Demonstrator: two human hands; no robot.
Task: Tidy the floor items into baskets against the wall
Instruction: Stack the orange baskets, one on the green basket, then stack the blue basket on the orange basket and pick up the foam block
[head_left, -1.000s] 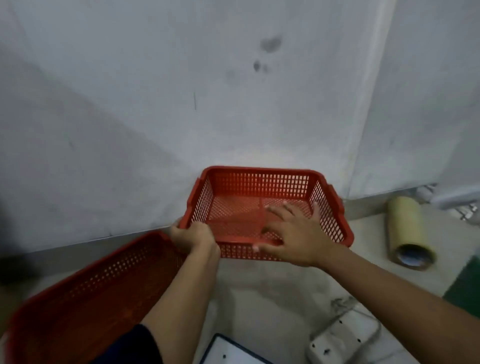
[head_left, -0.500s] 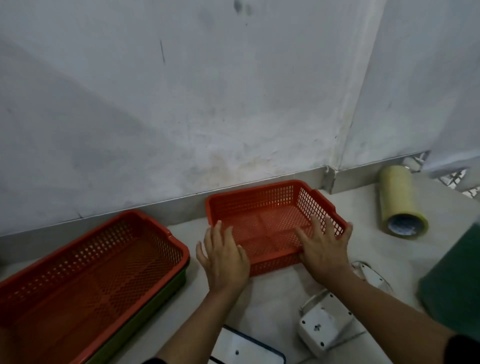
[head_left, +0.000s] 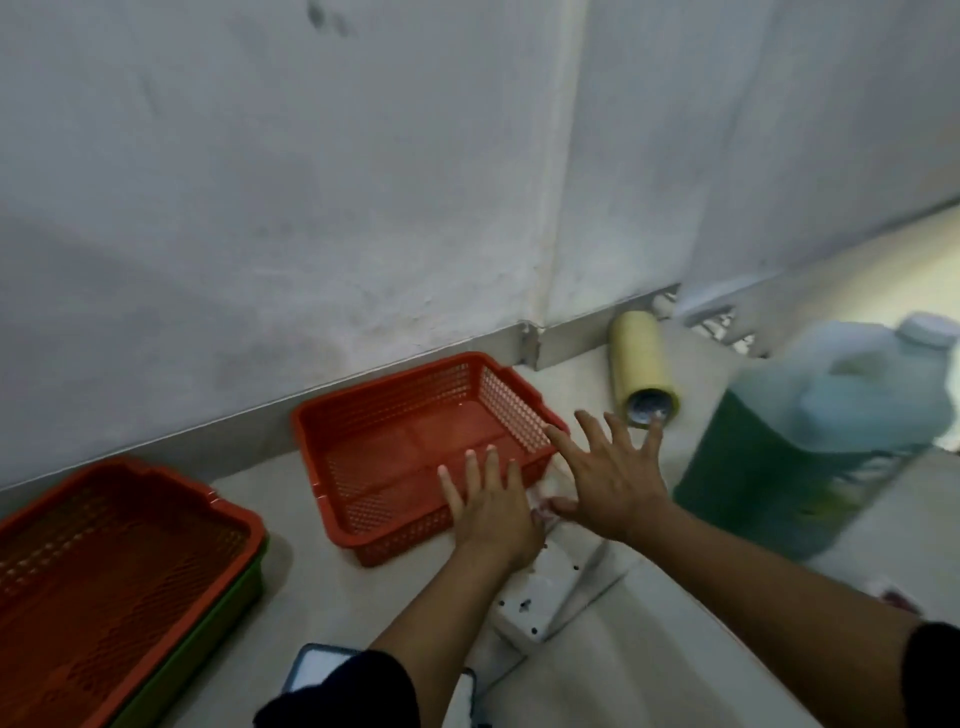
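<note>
Nearest you, at the bottom edge, a dark-framed flat item lies on the floor, partly behind your left sleeve; I cannot identify it. Just beyond, a white plug block lies between your forearms, as it did half a second ago.

Your left hand has shifted right since the earlier frame. It was at the small red basket's near-left corner; it is now over the near-right part of the rim, fingers straight and together, grip wide and holding nothing. Whether it touches the rim cannot be told.

Your right hand has left the basket's right wall. It is now just right of that wall, fingers spread, grip wide, empty, reaching toward the tape roll.

The small red basket has stayed on the floor close to the wall, slightly angled to the skirting, with nothing visible inside. One second ago you held it in the air by its near rim; it is now set down.

At left, the large red basket remains nested in a green one, near the wall, well apart from the small basket.

New at right: a large clear jug of green liquid, blurred, white cap on, standing beside the tape roll. The roll lies on its side near the wall corner, unmoved.
</note>
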